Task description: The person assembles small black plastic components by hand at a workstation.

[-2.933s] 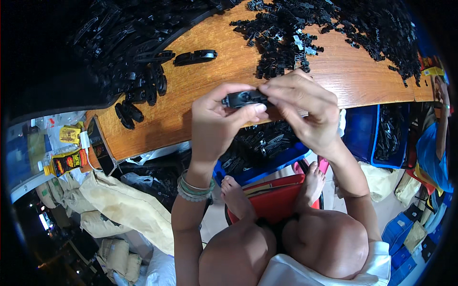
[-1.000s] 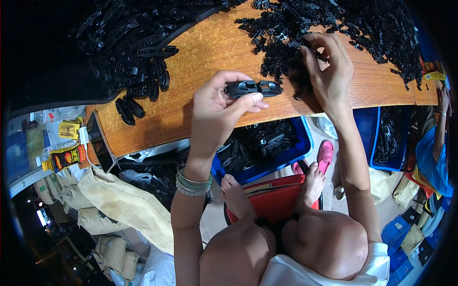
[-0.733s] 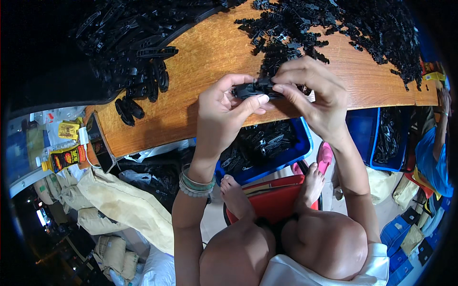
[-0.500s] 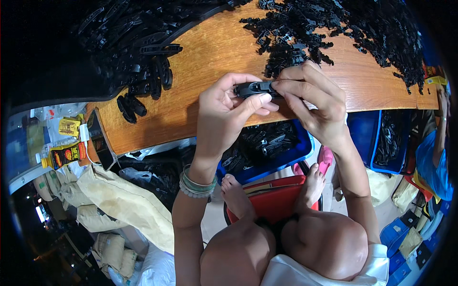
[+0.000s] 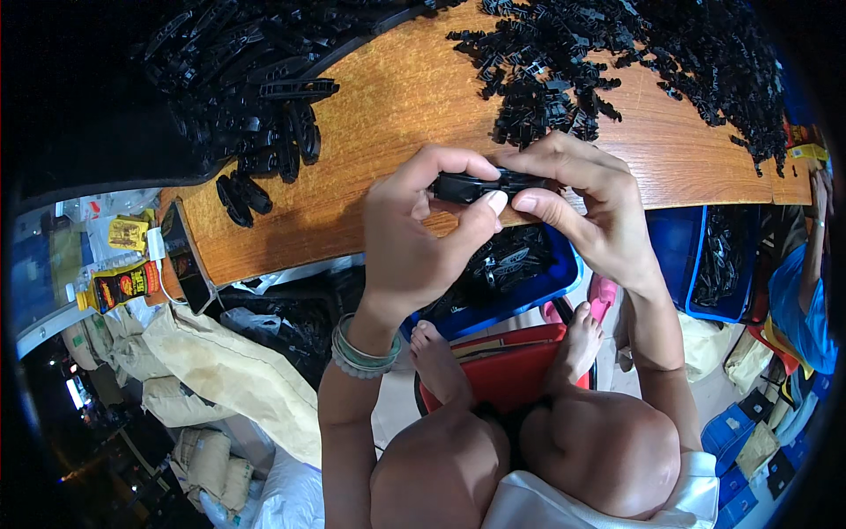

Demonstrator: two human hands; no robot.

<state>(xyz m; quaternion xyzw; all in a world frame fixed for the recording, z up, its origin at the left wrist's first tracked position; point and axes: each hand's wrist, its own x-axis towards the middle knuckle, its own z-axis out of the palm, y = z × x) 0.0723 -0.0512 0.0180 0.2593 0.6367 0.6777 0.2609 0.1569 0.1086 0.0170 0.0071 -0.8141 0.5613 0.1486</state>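
A long black plastic part [image 5: 460, 188] lies level between my two hands, just above the near edge of the table. My left hand [image 5: 419, 225] pinches its left end between thumb and forefinger. At the other end, the thumb and fingers of my right hand [image 5: 590, 194] close on the same part and cover much of it. Beyond my right hand spreads a heap of small black clips [image 5: 551, 84]. To the far left is a pile of longer black plastic parts [image 5: 238, 79], with a couple lying loose [image 5: 242, 198] near the table's left corner.
Below the table edge stands a blue bin [image 5: 493, 304] of black parts, with another blue bin [image 5: 696, 304] to the right. A red stool [image 5: 511, 370] is under my feet. Sacks [image 5: 233, 375] lie at the left. Another person's blue sleeve [image 5: 802, 291] shows at the far right.
The black part has been turned and now shows a smoother side. Both hands have shifted slightly nearer, and my right thumb has come up against the part's right end.
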